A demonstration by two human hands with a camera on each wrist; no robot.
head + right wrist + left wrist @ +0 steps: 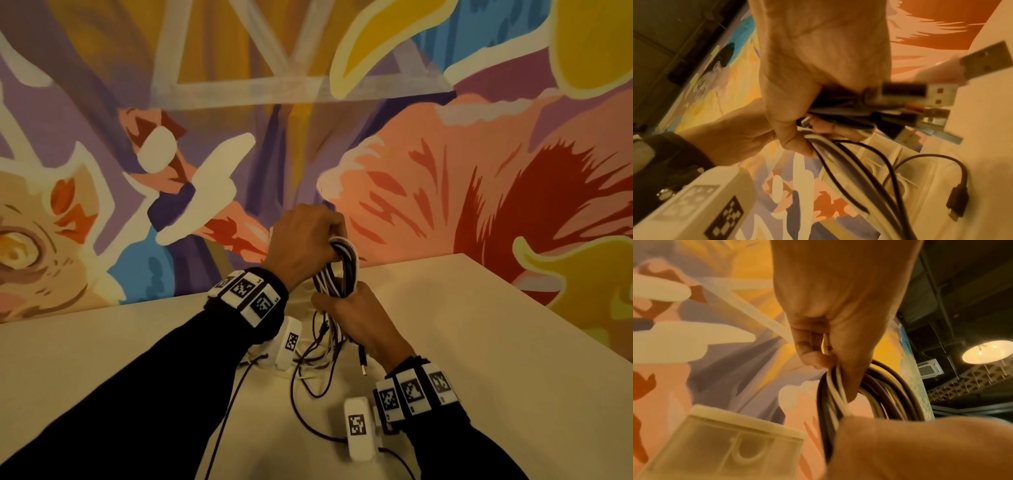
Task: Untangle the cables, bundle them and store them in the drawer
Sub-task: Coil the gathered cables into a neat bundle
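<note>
A looped bundle of black and white cables [344,270] hangs upright above the beige table [102,359]. My left hand [305,240] grips the top of the loops, fingers curled round them [890,394]. Just below, my right hand [352,318] clasps the lower part of the bundle [838,113], with several USB plugs [931,94] sticking out past its fingers. Loose dark cable ends [301,387] trail from the bundle onto the table, one ending in a black plug [957,199]. A translucent plastic drawer unit [725,443] stands right behind the hands, mostly hidden in the head view.
A painted mural wall [445,171] rises directly behind the table. The table's right edge [548,308] runs diagonally back to the wall. White wrist cameras [358,428] hang under both forearms, close to the trailing cables.
</note>
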